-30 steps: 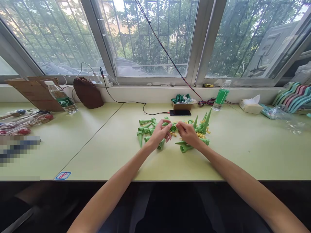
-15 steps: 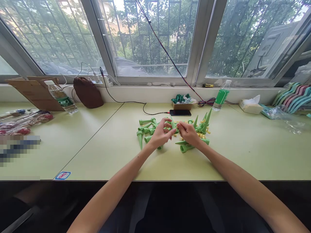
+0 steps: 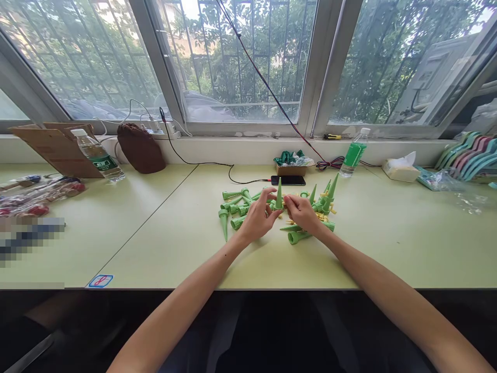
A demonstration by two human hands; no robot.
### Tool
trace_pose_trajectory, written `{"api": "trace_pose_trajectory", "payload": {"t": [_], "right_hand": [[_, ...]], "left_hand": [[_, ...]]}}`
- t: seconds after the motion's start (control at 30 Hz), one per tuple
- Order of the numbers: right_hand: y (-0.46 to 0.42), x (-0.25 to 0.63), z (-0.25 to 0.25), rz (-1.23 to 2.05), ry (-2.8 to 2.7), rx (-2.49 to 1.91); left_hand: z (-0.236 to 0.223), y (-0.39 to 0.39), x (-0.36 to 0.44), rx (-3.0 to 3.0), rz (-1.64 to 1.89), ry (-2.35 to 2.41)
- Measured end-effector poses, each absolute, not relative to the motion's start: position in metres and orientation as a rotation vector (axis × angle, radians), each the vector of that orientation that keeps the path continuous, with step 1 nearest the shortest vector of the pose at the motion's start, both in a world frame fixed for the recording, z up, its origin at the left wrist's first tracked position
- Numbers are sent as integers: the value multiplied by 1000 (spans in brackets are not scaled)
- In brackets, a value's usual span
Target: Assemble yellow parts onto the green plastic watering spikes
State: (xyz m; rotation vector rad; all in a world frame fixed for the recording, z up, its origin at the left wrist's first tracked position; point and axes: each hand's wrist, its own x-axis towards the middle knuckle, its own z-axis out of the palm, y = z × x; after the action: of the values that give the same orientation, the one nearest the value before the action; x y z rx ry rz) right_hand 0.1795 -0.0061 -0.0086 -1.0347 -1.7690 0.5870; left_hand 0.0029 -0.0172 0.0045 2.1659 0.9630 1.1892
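Green cone (image 3: 279,197) is now pointing tip up at my left hand (image 3: 257,220). Change over the last second: its open mouth was facing me, then it was tilting, and now it is standing upright with its broad end low. So its side is showing and the mouth is turning out of view.

Left grip: narrow, holding the cone, with the thumb at the base and the index finger arching beside it. Right hand (image 3: 303,212): fingers are curling into a tight pinch just beside the cone's base. I can't tell if they are pinching a small part; the knuckles are hiding it. Contact between the right fingertips and the cone isn't reading clearly either.

Location: the cone is sitting between the two hands, over the middle of the spread of parts. Can't confirm whether its base is touching the table (image 3: 163,233).

Around it: loose cones (image 3: 223,223) are lying left of the left hand, mouths facing mixed ways. Yellow bits (image 3: 323,219) are lying by the right hand, mixing with a green cluster (image 3: 331,196) whose tips are pointing up. One more cone (image 3: 297,237) is lying on its side below the right hand, mouth showing. Phone (image 3: 288,180) is lying behind, cable plugged in, clear of both hands.
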Motion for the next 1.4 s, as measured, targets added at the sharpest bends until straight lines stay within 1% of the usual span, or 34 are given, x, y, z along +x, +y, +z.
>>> {"api": "trace_pose_trajectory", "payload": {"t": [0.23, 0.47, 0.73, 1.03, 1.4], "right_hand": [[-8, 179, -6, 555, -1784, -1078], [-7, 179, -5, 523, -1800, -1109], [-5, 178, -8, 605, -1758, -1108], [-4, 174, -12, 774, -1696, -1016], [-4, 175, -13, 812, -1710, -985]], "left_hand": [[2, -15, 2, 2276, 1190, 981], [0, -14, 1, 2353, 1245, 866], [-2, -13, 1, 2420, 1228, 827], [2, -13, 5, 2235, 1225, 970], [4, -13, 4, 1965, 1150, 913]]}}
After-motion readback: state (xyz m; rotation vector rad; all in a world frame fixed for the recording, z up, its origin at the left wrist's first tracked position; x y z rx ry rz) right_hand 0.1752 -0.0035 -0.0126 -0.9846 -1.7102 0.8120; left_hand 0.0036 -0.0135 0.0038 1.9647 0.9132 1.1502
